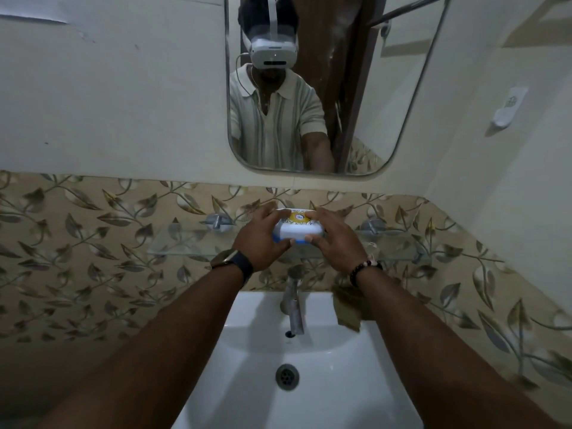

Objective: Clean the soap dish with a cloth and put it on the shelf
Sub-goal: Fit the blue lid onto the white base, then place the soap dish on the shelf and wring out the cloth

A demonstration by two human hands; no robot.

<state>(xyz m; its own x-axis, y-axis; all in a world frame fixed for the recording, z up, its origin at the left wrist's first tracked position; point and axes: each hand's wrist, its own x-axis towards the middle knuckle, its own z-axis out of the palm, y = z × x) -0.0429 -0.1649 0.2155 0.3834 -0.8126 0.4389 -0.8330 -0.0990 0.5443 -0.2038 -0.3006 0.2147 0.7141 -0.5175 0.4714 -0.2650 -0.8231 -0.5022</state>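
A white and blue soap dish [297,230] with a yellow patterned lid is at the middle of the glass shelf [185,239], which is fixed to the leaf-patterned tiles. My left hand [263,239] grips its left side and my right hand [335,238] grips its right side. Whether the dish rests on the glass or hangs just above it I cannot tell. An olive-brown cloth [348,308] lies crumpled on the sink's back rim, to the right of the tap and below my right wrist.
A white sink [247,345] with a metal tap [292,305] and drain [287,376] sits below the shelf. A mirror [387,88] hangs above and reflects a person wearing a headset. A small white holder [507,109] is fixed to the right wall.
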